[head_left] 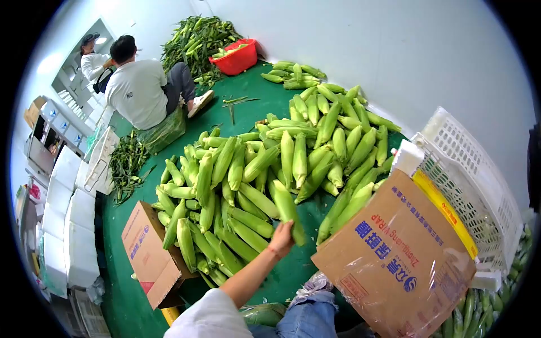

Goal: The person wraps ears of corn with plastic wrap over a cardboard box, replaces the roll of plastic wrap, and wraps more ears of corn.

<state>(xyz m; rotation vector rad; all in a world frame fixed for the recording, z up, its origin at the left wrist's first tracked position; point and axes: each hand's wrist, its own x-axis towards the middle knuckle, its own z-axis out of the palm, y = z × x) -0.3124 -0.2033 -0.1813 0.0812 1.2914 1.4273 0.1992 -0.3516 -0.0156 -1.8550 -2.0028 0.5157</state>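
Note:
My left hand (282, 239) reaches in from the bottom of the head view, its fingers closed round the lower part of a green corn ear (286, 208). That ear still has its pale green husk and is tilted, its upper end beside the heap. Just beyond and to the left of the hand spreads a large pile of husked-green corn ears (248, 222), lying in many directions. More ears (321, 135) lie farther back on the green floor (236, 112). My right hand is not in view.
Cardboard boxes stand at right (394, 259) and left (149, 242). A white crate (479, 180) leans at the right. A seated person (138, 93), another person (93, 62), a red basin (236, 58), a leafy heap (194, 45) and white foam boxes (81, 242) are farther off.

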